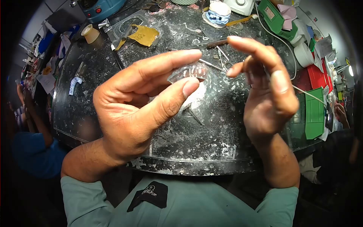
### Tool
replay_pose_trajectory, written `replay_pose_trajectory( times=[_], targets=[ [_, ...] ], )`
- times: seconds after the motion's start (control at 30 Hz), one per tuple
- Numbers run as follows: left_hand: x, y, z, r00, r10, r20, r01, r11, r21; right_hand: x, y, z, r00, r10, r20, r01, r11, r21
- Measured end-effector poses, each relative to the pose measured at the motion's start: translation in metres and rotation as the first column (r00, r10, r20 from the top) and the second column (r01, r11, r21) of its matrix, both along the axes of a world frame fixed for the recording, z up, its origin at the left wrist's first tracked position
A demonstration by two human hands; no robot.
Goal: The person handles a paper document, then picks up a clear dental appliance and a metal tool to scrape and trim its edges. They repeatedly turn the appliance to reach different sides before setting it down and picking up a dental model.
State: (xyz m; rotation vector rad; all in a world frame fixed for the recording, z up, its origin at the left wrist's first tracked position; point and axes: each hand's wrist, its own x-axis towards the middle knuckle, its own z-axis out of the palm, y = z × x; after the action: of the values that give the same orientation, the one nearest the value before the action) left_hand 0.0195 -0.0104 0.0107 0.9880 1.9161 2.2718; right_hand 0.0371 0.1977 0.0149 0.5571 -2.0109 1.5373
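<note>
A small clear plastic piece with tooth-like bumps [191,72] is pinched between the thumb and fingers of my left hand [138,96], above the black table. To the right, my right hand [268,83] is raised with its fingers apart and bent, and nothing shows between them. It does not touch the clear piece. Thin metal tools [211,65] lie on the table beyond and between my hands. A bright white patch on the table shows beneath the clear piece.
The black table [196,145] carries white residue. Behind are a yellow sheet [145,35], a cream cup [90,34], a blue-and-white dental model [217,15] and a blue machine [99,9]. Green bins [314,113] stand right. People are at both sides.
</note>
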Motion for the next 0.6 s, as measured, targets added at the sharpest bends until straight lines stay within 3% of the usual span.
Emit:
replay_pose_trajectory(
  times=[0.2, 0.23, 0.3, 0.33, 0.37, 0.47, 0.53, 0.6],
  targets=[
    [0.0, 0.001, 0.002, 0.992, 0.081, -0.1, -0.083, 0.996, -0.016, 0.011, -0.005, 0.003, 0.979, 0.105, -0.174, -0.127, 0.984, -0.123],
    [0.0, 0.001, 0.003, 0.992, 0.081, -0.097, -0.083, 0.996, -0.018, 0.012, -0.004, 0.002, 0.963, 0.187, -0.194, -0.203, 0.977, -0.064],
    [0.001, 0.003, 0.003, 0.99, 0.085, -0.109, -0.088, 0.996, -0.018, 0.022, -0.011, 0.005, 0.974, 0.183, -0.13, -0.185, 0.983, -0.003],
    [0.001, 0.003, 0.001, 0.989, 0.084, -0.125, -0.084, 0.996, -0.001, 0.011, 0.001, 0.009, 0.922, 0.315, -0.225, -0.257, 0.933, 0.253],
    [0.002, 0.003, 0.0, 0.987, 0.082, -0.14, -0.081, 0.997, 0.017, 0.021, -0.004, 0.006, 0.956, 0.251, -0.152, -0.222, 0.957, 0.186],
    [0.0, -0.001, 0.002, 0.987, 0.07, -0.142, -0.073, 0.997, -0.017, 0.012, -0.007, 0.001, 0.937, 0.213, -0.278, -0.172, 0.971, 0.166],
    [-0.001, -0.001, 0.001, 0.986, 0.063, -0.156, -0.07, 0.997, -0.036, 0.01, -0.003, 0.005, 0.926, 0.251, -0.283, -0.174, 0.947, 0.271],
    [-0.001, 0.005, -0.002, 0.992, 0.055, -0.117, -0.045, 0.995, 0.084, 0.01, -0.005, 0.006, 0.927, 0.254, -0.277, -0.174, 0.944, 0.281]
  ],
)
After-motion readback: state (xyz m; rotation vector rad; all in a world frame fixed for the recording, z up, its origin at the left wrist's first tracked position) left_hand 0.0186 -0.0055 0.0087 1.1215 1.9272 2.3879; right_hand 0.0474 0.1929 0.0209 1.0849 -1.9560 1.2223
